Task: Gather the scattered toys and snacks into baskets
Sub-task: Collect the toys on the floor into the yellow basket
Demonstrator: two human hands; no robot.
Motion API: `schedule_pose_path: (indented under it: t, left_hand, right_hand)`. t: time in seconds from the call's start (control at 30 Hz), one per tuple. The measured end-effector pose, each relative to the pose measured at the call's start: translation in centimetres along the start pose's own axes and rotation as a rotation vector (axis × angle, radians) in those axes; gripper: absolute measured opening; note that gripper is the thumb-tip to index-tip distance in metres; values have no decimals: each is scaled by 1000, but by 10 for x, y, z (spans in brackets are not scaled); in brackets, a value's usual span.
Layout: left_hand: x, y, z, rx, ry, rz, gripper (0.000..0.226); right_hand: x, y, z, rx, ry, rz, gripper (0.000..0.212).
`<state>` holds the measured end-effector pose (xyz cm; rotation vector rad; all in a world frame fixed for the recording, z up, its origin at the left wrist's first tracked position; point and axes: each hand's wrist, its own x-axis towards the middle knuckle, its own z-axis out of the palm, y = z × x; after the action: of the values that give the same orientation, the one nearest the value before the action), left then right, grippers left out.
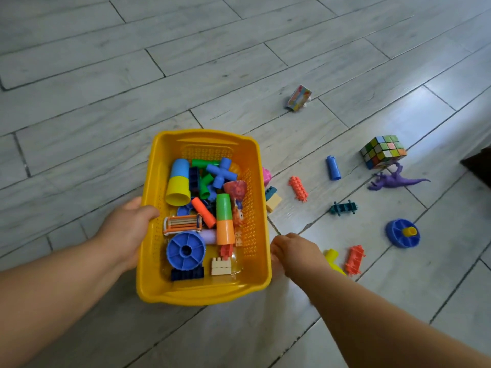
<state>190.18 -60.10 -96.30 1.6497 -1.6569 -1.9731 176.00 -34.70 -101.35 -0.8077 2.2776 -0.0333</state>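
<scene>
Two bare forearms reach in from the near edge of the grey plank floor (106, 75). Between them sits a yellow basket (151, 181). On its left rim the left hand (127, 229) has its grip closed, thumb hooked over the edge and inside the wall. By the basket's near right corner, the right hand (295, 251) is curled knuckles-up; whether its grip holds the rim cannot be told, since the fingers are hidden.

Inside the basket lies a heap of toys: a blue cup nested in a yellow cup (178, 191), a green cup in an orange cup (225, 224), a blue cross-shaped connector (221, 173), an orange tube (203, 212), a blue wheel (186, 250), a cream brick (221, 266) and a dark blue brick (187, 274).

More toys are strewn on the floor to the right of the basket. Just beside its right wall lie a pink piece (266, 176) and a cream and blue brick (273, 199). Farther right are an orange spiked roller (299, 189), a blue tube (333, 168), a dark teal connector (344, 207), a colour cube (382, 151) and a purple dinosaur (396, 180) touching the cube's near side. Near the right hand lie a yellow pipe (333, 260) and another orange spiked piece (354, 259); beyond them rests a blue wheel with a yellow peg (403, 233). A small colourful box (299, 98) stands well apart toward the far side.
</scene>
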Motion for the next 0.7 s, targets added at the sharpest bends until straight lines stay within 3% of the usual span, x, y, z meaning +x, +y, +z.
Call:
schedule_pose_path:
  t: [0.1, 0.27, 0.4, 0.53, 0.57, 0.63, 0.7]
  left_hand:
    - [-1, -3, 1, 20, -8, -12, 21]
    - [-5, -6, 0, 55, -13, -20, 20]
    - [-8, -5, -3, 53, -12, -26, 23]
    - [-11, -7, -3, 46, -2, -36, 24]
    - [-12, -7, -3, 42, 2, -39, 24]
    - [-14, -6, -1, 37, 8, -46, 24]
    - [-15, -5, 1, 28, 11, -50, 23]
  right_hand:
    - [-4, 0, -1, 88, 53, 40, 22]
    - [-21, -2, 4, 36, 105, -71, 43]
    - [-20, -7, 13, 31, 65, 34, 42]
    - [-24, -16, -14, 529, 525, 239, 37]
    - [-27, -22, -26, 629, 619, 227, 37]
    - [-35, -41, -45, 597, 666, 77, 38]
    - [-44, -63, -53, 379, 499, -138, 44]
